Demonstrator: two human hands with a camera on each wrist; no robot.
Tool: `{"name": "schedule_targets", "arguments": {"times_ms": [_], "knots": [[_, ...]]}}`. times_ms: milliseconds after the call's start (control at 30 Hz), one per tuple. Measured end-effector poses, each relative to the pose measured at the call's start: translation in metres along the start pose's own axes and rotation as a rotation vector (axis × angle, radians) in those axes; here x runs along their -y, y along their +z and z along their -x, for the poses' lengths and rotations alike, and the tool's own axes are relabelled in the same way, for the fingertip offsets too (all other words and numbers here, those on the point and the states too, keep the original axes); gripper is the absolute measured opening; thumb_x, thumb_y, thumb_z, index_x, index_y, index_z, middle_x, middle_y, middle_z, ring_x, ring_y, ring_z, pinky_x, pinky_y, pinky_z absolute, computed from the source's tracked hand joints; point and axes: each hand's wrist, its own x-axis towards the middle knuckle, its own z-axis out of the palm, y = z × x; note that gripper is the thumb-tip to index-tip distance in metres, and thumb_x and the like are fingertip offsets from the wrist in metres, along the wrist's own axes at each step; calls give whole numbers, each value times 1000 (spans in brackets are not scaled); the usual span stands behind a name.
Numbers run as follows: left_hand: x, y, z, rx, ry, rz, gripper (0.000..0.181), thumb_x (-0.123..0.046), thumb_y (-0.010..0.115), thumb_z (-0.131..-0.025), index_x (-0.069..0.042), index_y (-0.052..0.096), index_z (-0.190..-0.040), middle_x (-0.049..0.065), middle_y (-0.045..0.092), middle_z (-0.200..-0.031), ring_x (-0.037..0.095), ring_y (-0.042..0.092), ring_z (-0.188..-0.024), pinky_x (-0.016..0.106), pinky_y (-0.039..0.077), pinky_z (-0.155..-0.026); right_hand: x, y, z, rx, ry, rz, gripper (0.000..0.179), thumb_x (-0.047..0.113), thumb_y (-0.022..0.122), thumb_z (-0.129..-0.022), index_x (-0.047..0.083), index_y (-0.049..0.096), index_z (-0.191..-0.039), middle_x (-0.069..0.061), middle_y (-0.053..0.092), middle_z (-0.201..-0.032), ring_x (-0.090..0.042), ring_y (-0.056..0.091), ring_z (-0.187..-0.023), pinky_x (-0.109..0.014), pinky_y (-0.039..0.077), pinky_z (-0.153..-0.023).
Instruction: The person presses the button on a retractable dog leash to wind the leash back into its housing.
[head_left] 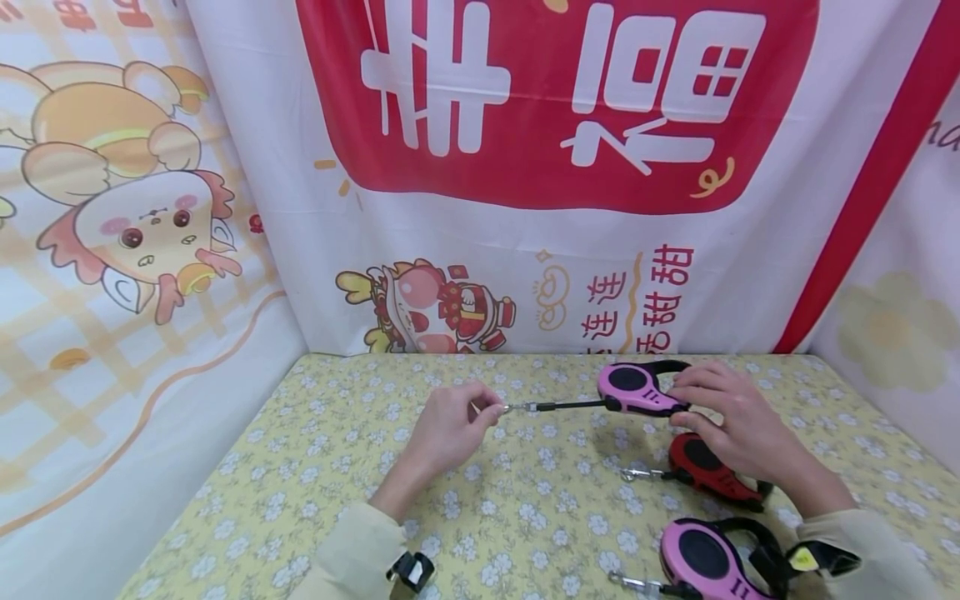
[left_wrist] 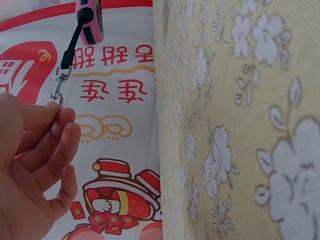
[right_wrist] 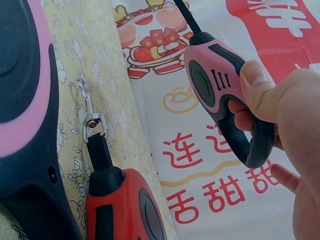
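Note:
My right hand grips a pink and black retractable dog leash, thumb on its casing and fingers through the black handle loop. The leash is held above the table. From its front a short black strap runs left to a metal snap hook. The thumb and forefinger of my left hand pinch the end of that hook, while the other fingers stay loosely bent. Strap and hook stretch roughly straight between the two hands. Beneath my right hand lies a red and black retractable leash, hook pointing left.
A second pink and black leash lies nearer the table's front, its metal hook also pointing left. A yellow flowered cloth covers the table. Printed white and red curtains hang behind it and at the sides.

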Motion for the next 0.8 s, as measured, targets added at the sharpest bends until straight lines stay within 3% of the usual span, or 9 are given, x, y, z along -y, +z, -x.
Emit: {"name": "schedule_targets", "arguments": {"times_ms": [533, 800], "knots": [[-1, 2, 0, 3, 27, -2, 10, -19, 69, -104, -15, 76, -99, -5, 74, -84, 5, 61, -68, 22, 52, -63, 1, 1, 0, 3, -8, -3, 30, 9, 93, -74, 14, 82, -101, -2, 76, -109, -25, 63, -107, -44, 47, -92], [-2, 1, 0, -22, 52, -3, 8, -21, 70, -104, -18, 76, -98, -8, 73, -81, 3, 59, -67, 21, 51, -63, 1, 2, 0, -3, -19, -20, 32, 8, 93, -73, 14, 82, -102, -2, 77, -110, -25, 63, -107, -40, 47, -92]]}}
